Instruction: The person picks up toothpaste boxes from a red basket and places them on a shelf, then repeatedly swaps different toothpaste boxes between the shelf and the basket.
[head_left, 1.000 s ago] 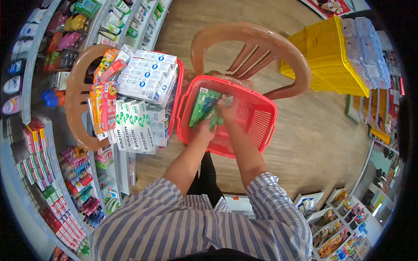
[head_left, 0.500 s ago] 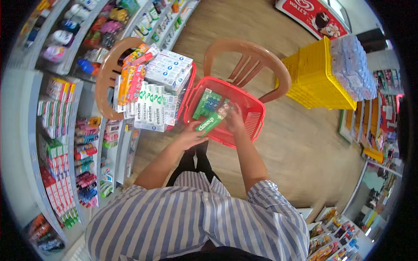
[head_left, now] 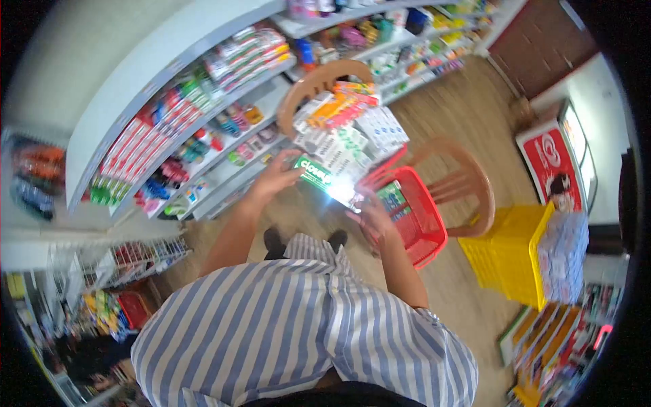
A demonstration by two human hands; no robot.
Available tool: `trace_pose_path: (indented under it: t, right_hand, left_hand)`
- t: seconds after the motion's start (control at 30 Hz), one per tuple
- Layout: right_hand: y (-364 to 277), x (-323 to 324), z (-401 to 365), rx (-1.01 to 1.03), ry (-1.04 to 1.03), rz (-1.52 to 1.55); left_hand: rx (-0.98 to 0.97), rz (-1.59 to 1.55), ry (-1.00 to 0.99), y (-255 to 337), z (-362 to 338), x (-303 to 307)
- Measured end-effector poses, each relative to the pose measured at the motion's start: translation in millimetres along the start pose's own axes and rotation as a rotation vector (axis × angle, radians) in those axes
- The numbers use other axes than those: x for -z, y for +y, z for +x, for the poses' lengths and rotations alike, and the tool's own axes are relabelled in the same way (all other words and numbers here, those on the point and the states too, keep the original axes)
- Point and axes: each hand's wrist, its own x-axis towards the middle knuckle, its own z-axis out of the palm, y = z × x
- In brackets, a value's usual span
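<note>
A green Closeup toothpaste box (head_left: 317, 176) is held at a slant between my two hands, with glare on its lower right end. My left hand (head_left: 277, 173) grips the upper left end. Around the lower right end are the fingers of my right hand (head_left: 371, 216). Just beyond the right hand stands a red basket (head_left: 434, 230) on a chair, with green boxes (head_left: 393, 197) inside. Past the held box, white Enzim toothpaste boxes (head_left: 336, 152), white-and-blue boxes (head_left: 383, 129) and orange packs (head_left: 339, 108) are heaped on another chair.
A brown plastic chair (head_left: 478, 183) supports the red basket. Shelves with toothpaste boxes (head_left: 129, 152) curve along the left. Yellow crates (head_left: 508, 251) with wrapped bottles (head_left: 564, 258) stand at right, near a red Wall's freezer (head_left: 553, 159).
The Closeup box has come out from over the red basket towards the shelf side, still in both hands. My view has turned left, bringing more of the toothpaste shelves into sight.
</note>
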Motion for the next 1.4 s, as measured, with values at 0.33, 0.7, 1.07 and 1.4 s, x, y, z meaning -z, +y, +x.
trace_pose_path:
  t: [0.33,0.7,1.07,1.4]
  right_hand:
    - [97,-169,30,-0.332,-0.539,-0.442]
    - [166,-346,83,-0.243,-0.602,-0.679]
    - [239,-516,97,0.084,-0.532,-0.432]
    - [273,-589,77,0.038,-0.621,-0.545]
  left_hand:
    - [-0.182,-0.049,0.395,-18,-118,147]
    - [-0.318,-0.287,0.687,-78,-316,308]
    - [-0.206,0.009,0.3,-89,-412,376]
    - [-0.372,-0.195,0.265,-104,-420,362]
